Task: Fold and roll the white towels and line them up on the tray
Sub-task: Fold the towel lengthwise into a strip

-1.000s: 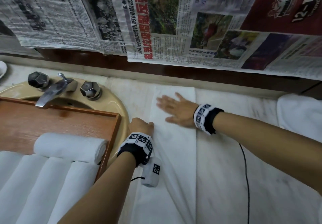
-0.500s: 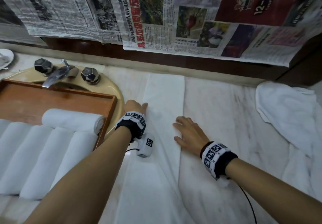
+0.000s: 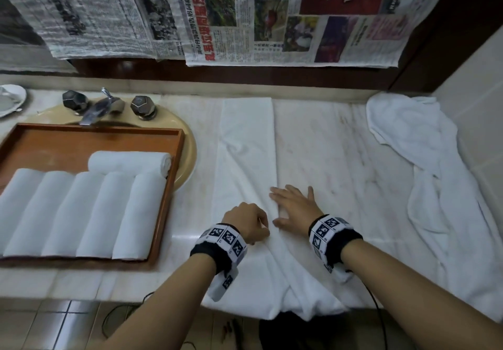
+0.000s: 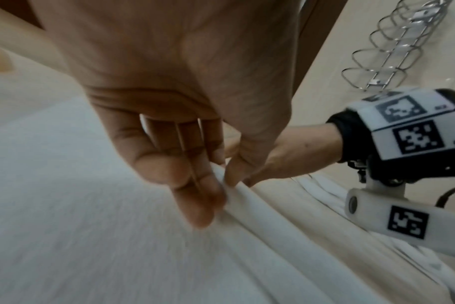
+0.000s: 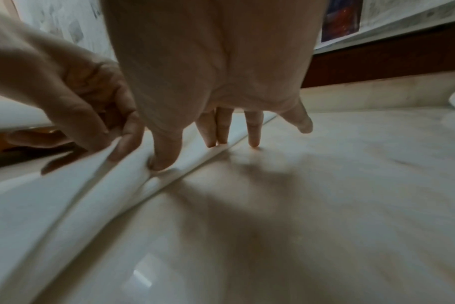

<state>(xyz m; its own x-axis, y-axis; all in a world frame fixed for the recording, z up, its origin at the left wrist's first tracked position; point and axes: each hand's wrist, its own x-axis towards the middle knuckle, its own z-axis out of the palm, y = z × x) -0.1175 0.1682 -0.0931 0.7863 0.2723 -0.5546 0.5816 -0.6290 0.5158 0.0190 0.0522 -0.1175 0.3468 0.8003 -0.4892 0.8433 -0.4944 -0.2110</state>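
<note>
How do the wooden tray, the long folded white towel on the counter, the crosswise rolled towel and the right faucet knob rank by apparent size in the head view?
1. Wooden tray and long folded white towel: alike, unranked.
2. Crosswise rolled towel.
3. Right faucet knob.

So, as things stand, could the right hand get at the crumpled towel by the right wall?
Probably yes. The right hand lies flat on the folded towel, holding nothing, and only bare marble counter lies between it and the crumpled towel.

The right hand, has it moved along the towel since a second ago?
Yes. The right hand slid along the folded towel from its far end, near the wall, toward the counter's near edge, beside the left hand.
</note>
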